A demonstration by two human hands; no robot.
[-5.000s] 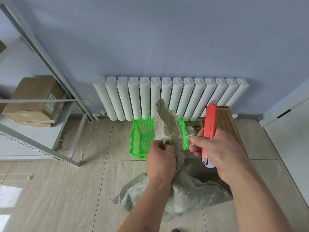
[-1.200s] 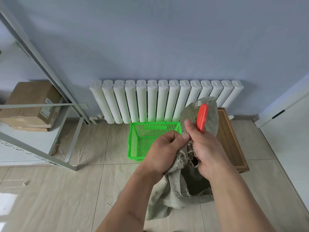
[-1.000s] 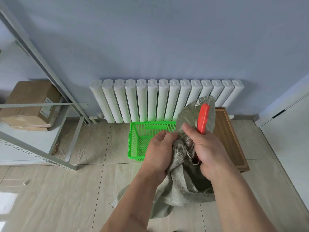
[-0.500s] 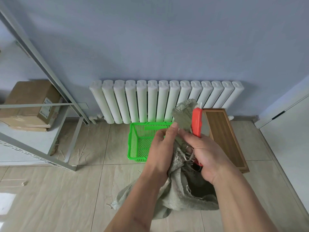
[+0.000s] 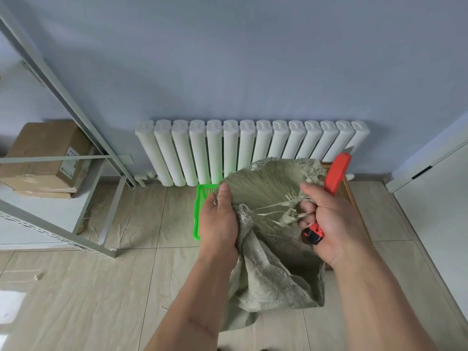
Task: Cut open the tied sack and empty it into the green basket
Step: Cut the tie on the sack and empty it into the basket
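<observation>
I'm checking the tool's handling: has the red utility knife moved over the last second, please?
Yes. The red utility knife has swung rightward, away from the green basket, now crossing the radiator's right end.

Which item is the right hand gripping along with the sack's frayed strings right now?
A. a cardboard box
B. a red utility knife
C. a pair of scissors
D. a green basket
B: the right hand is closed around a red utility knife, whose body sticks up above the fist, while its fingers also pinch loose strings of the sack.
</observation>
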